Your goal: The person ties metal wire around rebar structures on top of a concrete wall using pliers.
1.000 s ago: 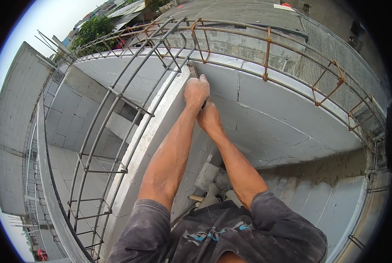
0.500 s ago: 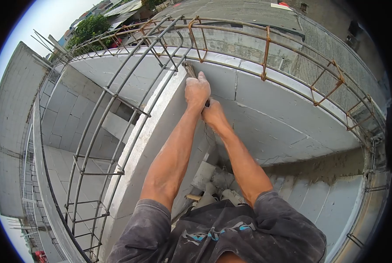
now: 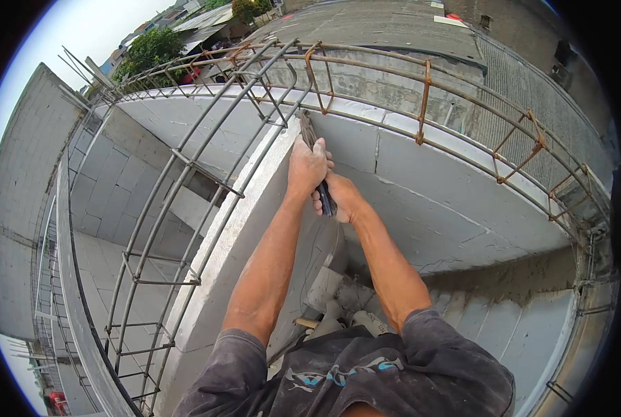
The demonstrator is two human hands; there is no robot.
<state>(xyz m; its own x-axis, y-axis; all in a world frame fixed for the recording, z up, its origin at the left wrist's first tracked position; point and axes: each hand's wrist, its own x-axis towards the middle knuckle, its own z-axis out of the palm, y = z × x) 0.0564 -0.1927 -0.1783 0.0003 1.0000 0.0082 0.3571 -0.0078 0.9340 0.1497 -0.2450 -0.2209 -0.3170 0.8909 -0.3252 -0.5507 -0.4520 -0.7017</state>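
My left hand (image 3: 306,167) is closed around a long, narrow tool (image 3: 328,200), close to the top edge of a light grey block wall (image 3: 251,187). Just below it, my right hand (image 3: 342,197) grips the same tool nearer its black lower end. The tool's worn, grey-brown upper end reaches the corner where this wall meets the outer block wall (image 3: 428,194). My fingers hide its middle, and I cannot tell its exact kind.
Rusty rebar cages (image 3: 421,104) run along the outer wall top. A grey rebar cage (image 3: 178,187) lies over the wall to my left. A rough mortar strip (image 3: 512,267) and more blocks are low on the right. Neighbouring roofs (image 3: 380,28) lie beyond.
Both hands have come down towards my body with the tool, and more of its black lower end shows. The whole view has also shifted slightly.
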